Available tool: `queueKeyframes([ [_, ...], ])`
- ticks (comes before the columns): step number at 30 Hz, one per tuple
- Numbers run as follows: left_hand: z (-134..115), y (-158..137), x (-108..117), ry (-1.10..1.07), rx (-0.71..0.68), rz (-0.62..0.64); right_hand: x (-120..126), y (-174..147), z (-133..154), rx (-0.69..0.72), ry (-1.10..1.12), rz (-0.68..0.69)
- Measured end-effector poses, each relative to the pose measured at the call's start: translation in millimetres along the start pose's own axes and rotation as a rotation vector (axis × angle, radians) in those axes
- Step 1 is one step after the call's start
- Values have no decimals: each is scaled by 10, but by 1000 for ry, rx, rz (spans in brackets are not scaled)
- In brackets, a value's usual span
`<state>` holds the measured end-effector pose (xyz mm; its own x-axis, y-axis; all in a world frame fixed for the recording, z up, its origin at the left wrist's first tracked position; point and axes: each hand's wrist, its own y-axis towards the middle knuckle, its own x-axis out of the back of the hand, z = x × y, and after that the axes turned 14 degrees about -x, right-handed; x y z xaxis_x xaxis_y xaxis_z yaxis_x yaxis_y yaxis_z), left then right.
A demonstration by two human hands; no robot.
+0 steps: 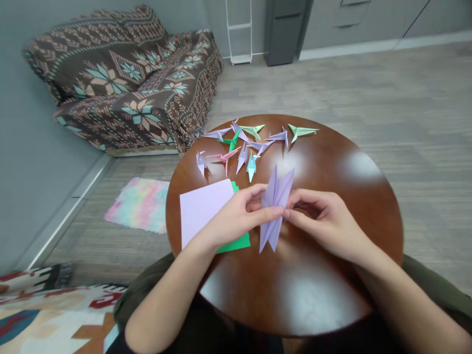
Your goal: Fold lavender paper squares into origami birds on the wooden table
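A partly folded lilac origami paper (275,189) stands between my two hands over the table, its pointed flaps spread at top and bottom. My left hand (254,206) pinches it from the left, the thumb lying across its middle. From the right, my right hand (317,211) grips its edge with thumb and fingers near the left thumb's tip. Beside my left forearm lies a lilac paper sheet (202,209) on top of green paper (239,243). Part of that stack is hidden under the forearm.
Folded paper cranes lie along the far side of the round brown table (332,167), among them a pink one (224,157), a blue one (251,167) and a pale green one (300,132). A sofa with a patterned cover (140,93) stands beyond, near a pastel rug (142,204).
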<state>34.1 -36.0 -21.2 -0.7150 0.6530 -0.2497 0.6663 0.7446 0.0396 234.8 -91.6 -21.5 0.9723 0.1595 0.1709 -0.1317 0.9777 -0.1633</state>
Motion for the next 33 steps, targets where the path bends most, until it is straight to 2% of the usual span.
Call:
queueKeyframes([
  [5, 23, 3, 70, -182, 11, -98, 27, 24, -60, -37, -2, -158],
  [7, 33, 4, 76, -236, 2, -157, 34, 32, -90, -41, 6, -178],
  [9, 36, 4, 59, -199, 2, -182, 18, 28, -107, -40, 22, -164],
  [14, 40, -14, -49, 9, 12, -133, -101, -2, -86, -36, 50, -91],
  [18, 92, -34, -87, 75, -29, -19, -168, 13, -66, -51, 58, -40],
  [22, 119, -39, -76, 120, -35, 81, -170, 35, -69, -64, 18, -58],
  [28, 72, -35, -77, 142, -45, 64, -156, 30, -90, -50, 12, -74],
  [33, 67, -24, -64, 39, -36, 25, -127, 46, -109, -68, 18, -92],
])
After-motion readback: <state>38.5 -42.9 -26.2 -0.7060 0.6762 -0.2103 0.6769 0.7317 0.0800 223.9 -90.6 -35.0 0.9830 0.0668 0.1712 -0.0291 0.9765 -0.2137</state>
